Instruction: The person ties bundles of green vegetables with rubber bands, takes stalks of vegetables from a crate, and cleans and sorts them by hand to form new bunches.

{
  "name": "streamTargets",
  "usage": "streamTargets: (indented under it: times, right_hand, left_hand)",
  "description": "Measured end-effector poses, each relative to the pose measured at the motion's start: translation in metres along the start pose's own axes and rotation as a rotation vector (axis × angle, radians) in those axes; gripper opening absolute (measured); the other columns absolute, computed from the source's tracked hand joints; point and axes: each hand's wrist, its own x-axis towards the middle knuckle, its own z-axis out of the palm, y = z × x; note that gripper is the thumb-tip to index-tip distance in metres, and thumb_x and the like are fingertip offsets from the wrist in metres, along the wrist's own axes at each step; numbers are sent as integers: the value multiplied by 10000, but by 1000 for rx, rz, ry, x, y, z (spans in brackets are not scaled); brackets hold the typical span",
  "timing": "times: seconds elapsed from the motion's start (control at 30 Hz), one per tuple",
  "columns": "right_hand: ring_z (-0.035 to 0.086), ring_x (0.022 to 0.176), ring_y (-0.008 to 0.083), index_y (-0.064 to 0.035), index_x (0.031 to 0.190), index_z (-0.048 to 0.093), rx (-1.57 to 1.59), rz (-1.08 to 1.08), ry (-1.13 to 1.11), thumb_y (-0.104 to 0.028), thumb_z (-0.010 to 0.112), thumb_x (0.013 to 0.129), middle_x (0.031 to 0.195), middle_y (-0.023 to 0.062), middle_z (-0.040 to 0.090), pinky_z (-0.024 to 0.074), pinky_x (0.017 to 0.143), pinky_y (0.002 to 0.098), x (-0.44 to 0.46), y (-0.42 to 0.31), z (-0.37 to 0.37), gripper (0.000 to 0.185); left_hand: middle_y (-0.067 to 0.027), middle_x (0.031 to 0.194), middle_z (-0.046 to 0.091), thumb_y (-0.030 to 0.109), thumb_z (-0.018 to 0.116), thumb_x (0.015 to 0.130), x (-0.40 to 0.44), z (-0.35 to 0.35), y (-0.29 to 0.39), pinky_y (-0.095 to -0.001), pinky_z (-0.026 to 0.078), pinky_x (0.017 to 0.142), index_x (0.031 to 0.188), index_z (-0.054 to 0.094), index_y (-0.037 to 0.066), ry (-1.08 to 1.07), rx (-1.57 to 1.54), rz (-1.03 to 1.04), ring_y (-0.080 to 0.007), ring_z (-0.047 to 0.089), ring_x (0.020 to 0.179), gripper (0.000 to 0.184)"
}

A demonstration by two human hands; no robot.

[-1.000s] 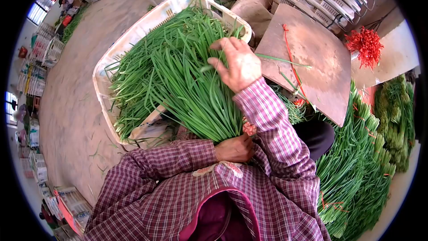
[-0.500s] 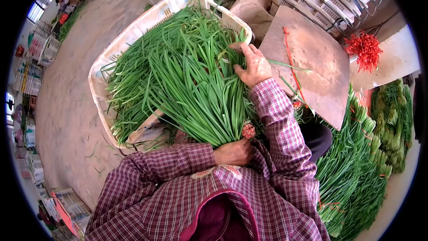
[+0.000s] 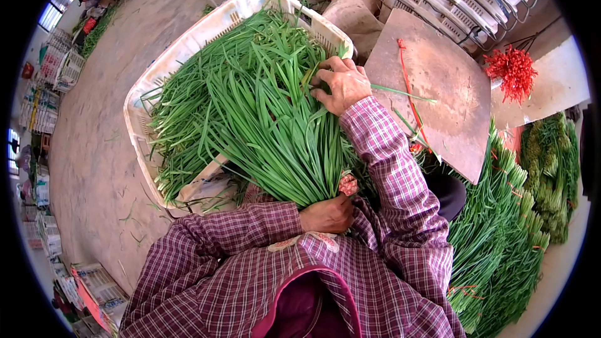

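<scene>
Close to my body, my left hand point(image 3: 328, 215) is wrapped round the base of a bunch of long green leaves point(image 3: 275, 131). The leaves fan up and left over a white plastic crate point(image 3: 139, 144) that holds more loose greens point(image 3: 188, 97). My right hand point(image 3: 341, 86) is at the upper right part of the leaves, fingers bent and touching the leaf tips. Whether it pinches a leaf is too small to tell. A pinkish-red bundled end point(image 3: 348, 183) shows just above my left hand.
A brown board point(image 3: 438, 87) with a red tie point(image 3: 407, 78) lies right of the crate. Red ties point(image 3: 511, 70) hang beyond it. Tied green bundles point(image 3: 494, 256) are piled at the right. Stacked crates point(image 3: 444, 0) stand at the back; a person point(image 3: 87, 3) is far left.
My right hand moved right, away from the leaves' middle, then slightly back left onto the leaf tips. My left hand keeps its hold on the bunch.
</scene>
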Motion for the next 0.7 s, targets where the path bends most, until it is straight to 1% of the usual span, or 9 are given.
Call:
streamTargets:
  times: [0.13,0.23,0.3,0.33,0.43,0.5,0.57,0.63,0.7]
  right_hand:
    - [502,1102,261,-180,954,701,-26,-20,17,-266,709,744,1131,20,578,387,957,460,6,1,2,227]
    - [517,1093,291,-141,942,684,-7,-113,164,-223,710,755,1143,33,585,415,918,463,10,1,0,206]
    - [528,1069,298,-127,942,666,8,-88,275,-199,717,756,1123,38,593,424,908,455,14,0,-4,206]
    - [525,1051,279,-177,887,675,-1,-62,294,-247,728,758,1088,22,596,400,931,447,18,1,-8,156]
    - [547,1012,281,-183,883,674,7,6,302,-244,726,766,1024,34,616,404,915,439,28,7,-23,142]
    - [574,1015,276,-193,897,683,-35,13,284,-271,727,779,1033,45,642,416,938,431,34,16,-37,148]
    - [621,985,273,-205,899,690,-61,179,384,-308,726,791,1046,55,673,482,902,432,40,34,-50,154]
    - [663,947,251,-210,887,693,-155,215,598,-344,721,809,1028,73,701,548,813,421,34,56,-70,157]
    - [690,877,202,-209,883,697,-62,189,746,-335,703,838,949,64,721,576,733,374,27,101,-83,134]
  left_hand:
    - [-40,695,561,291,580,760,1,-6,-2,-313,461,708,646,512,115,28,-6,-19,-172,552,714,220]
    - [-36,671,550,284,588,757,3,-8,-1,-322,473,715,623,505,117,25,55,-12,-178,541,698,230]
    - [-40,669,586,279,619,676,5,-11,-1,-326,465,696,581,606,109,73,46,-31,-197,547,682,195]
    - [-40,669,586,279,619,676,5,-10,0,-326,465,696,581,606,109,75,48,-32,-197,547,682,195]
    - [-36,653,578,277,622,675,5,-7,0,-328,464,696,568,604,107,76,35,-18,-197,543,673,202]
    - [-21,613,500,296,606,716,5,-10,-2,-315,463,697,567,464,129,119,90,-22,-179,499,648,265]
    - [-16,609,489,298,606,716,6,-13,-6,-313,454,683,576,459,133,121,82,-8,-176,495,645,262]
    - [-11,605,478,301,605,716,7,-18,-10,-312,445,670,585,454,137,124,73,7,-174,491,643,258]
    - [-8,595,463,288,614,706,8,-24,-16,-300,427,653,607,449,145,267,-30,7,-167,482,634,240]
